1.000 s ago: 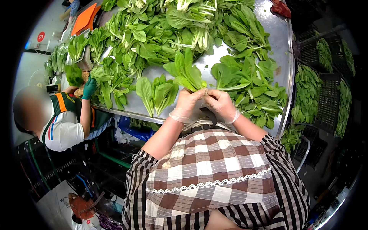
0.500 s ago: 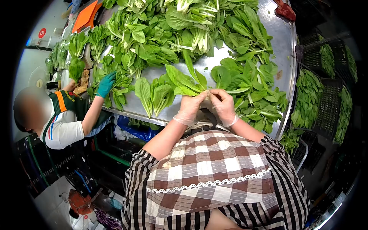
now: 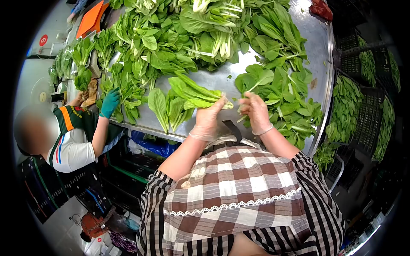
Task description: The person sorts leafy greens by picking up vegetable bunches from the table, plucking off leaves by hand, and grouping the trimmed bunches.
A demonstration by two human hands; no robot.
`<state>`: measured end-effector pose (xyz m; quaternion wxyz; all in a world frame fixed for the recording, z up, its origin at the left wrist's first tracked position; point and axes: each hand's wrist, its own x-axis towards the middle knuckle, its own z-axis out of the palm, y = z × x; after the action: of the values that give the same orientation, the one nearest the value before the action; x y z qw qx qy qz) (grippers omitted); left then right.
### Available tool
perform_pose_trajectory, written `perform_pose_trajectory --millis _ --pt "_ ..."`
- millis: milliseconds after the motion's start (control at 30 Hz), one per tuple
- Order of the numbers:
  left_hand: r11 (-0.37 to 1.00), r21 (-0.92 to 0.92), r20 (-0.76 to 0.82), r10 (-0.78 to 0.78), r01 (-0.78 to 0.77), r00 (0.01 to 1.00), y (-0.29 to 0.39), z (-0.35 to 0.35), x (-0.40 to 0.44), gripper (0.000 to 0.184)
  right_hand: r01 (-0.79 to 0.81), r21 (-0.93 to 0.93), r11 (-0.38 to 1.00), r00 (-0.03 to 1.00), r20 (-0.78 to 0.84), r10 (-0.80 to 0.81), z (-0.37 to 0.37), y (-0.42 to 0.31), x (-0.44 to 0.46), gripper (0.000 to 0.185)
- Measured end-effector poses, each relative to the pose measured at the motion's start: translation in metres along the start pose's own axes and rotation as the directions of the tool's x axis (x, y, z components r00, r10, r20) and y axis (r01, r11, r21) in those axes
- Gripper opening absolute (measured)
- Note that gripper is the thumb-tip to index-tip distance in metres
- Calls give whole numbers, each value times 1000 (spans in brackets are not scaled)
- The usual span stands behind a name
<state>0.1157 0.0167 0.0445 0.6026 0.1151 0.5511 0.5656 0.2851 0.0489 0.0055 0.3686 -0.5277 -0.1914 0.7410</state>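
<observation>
My left hand point(image 3: 210, 117), in a thin clear glove, is closed on the stem end of a leafy green plant point(image 3: 190, 91), whose leaves point up and to the left. My right hand point(image 3: 256, 112), also gloved, is a little to the right, away from the plant. A thin stem touches its fingertips, but whether they grip it is unclear. Two loose greens point(image 3: 164, 110) lie left of my left hand near the table's front edge. More greens point(image 3: 284, 91) lie spread just beyond my right hand.
A big pile of greens point(image 3: 171, 42) covers the back of the metal table point(image 3: 322, 51). On the left, a co-worker point(image 3: 74, 136) handles greens with a teal-gloved hand. An orange tray point(image 3: 92, 19) stands at the back left. Black crates point(image 3: 363, 115) with greens stand right.
My hands were together at the plant's stem; my right hand has moved off to the right. The plant has tilted to the left. The co-worker's gloved hand has shifted slightly left and down.
</observation>
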Motion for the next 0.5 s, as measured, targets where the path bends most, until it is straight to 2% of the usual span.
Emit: perform_pose_trajectory --millis 33,67,167,233,300,367,400,500 --pt "1000 -17 -5 3 -3 1000 3 -2 0 27 -65 -61 996 996 59 68 5 -12 -4 23" --pt "999 -35 -10 4 -5 1000 6 -4 0 27 -64 -162 985 987 133 86 12 -17 -1 25" --pt "999 -20 2 26 -26 1000 4 -14 3 27 119 -288 950 983 172 -71 39 -35 32 28" --pt "1000 10 1 30 -30 1000 3 -15 2 27 257 -475 842 966 134 -219 57 -56 67 29" --pt "999 15 -13 31 -31 999 1 -15 1 27 360 -748 558 908 143 -394 62 -68 106 32" --pt "1000 15 -28 27 -26 999 0 -15 -2 28 330 -871 365 884 149 -443 77 -90 106 34" --pt "1000 10 -37 23 -22 999 2 -14 -4 28 367 -903 222 844 223 -488 78 -96 104 36" --pt "1000 10 -45 -1 2 999 1 -16 -6 29 358 -874 327 882 201 -427 67 -99 104 37"
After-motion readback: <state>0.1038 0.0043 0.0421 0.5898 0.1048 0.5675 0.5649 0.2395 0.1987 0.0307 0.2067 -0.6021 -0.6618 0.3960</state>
